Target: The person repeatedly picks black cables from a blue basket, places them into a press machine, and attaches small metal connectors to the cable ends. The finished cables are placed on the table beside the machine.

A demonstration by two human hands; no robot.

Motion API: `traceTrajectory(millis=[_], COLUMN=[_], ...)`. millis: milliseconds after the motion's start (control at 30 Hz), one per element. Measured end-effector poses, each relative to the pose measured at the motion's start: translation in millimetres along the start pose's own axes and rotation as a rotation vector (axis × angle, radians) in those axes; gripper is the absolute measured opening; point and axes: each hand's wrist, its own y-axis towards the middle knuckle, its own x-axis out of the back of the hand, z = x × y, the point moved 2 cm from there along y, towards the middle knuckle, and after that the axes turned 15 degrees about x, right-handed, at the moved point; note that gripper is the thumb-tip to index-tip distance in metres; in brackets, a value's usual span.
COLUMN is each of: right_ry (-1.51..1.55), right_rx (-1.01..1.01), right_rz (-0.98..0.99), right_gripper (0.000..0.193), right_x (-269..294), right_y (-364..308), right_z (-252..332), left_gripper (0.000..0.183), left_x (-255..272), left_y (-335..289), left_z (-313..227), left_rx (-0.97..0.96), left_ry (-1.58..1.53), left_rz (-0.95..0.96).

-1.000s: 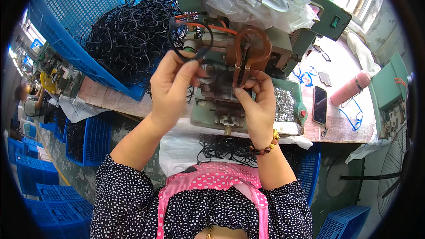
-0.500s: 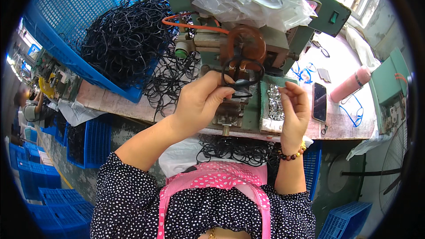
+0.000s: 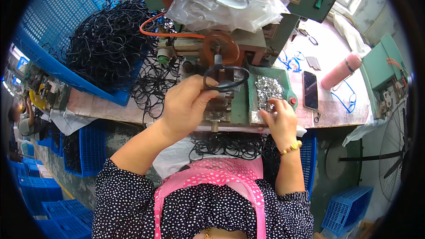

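Note:
My left hand [image 3: 182, 105] pinches a thin black band bent into a loop [image 3: 242, 83] between thumb and fingers. The loop is in front of the green press [image 3: 241, 42], close to its brown round guard [image 3: 230, 48]. My right hand [image 3: 284, 123] is over the near right edge of a green tray [image 3: 286, 83] heaped with small shiny metal pieces [image 3: 268, 89]. Its thumb and fingers are drawn together; whatever is between them is too small to make out.
A large blue crate [image 3: 33, 55] of tangled black bands [image 3: 104, 40] stands left; more bands spill onto the table. Crumpled clear plastic [image 3: 230, 6] covers the press top. Right lie a phone [image 3: 310, 90], a pink bottle [image 3: 341, 71] and blue cords [image 3: 352, 99]; a fan [image 3: 392, 159] stands beyond.
My right hand has come down from above the tray to its near edge, fingers lowered. The left hand still holds the black loop, now turned a little. The whole view has shifted slightly.

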Motion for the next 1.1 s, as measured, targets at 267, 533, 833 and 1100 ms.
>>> traceTrajectory(millis=[267,533,833,1100], right_ry=[-0.085,-0.01,0.169,0.147], right_rx=[0.202,0.205,-0.005,0.101], right_rz=[-0.19,-0.215,-0.441,-0.444], right_gripper=[0.023,0.008,0.008,0.01], right_x=[-28,-34,-42,-39], right_y=[28,32,14,17], right_z=[-6,-2,-9,-6], left_gripper=[0.015,0.027,0.022,0.021], left_x=[-1,10,134,156], left_y=[0,-31,-106,-38], left_z=[-3,-3,148,193], left_rx=[0.042,0.065,0.683,0.693], left_ry=[-0.041,-0.038,0.743,0.662], left_rz=[0.007,-0.074,-0.036,0.09])
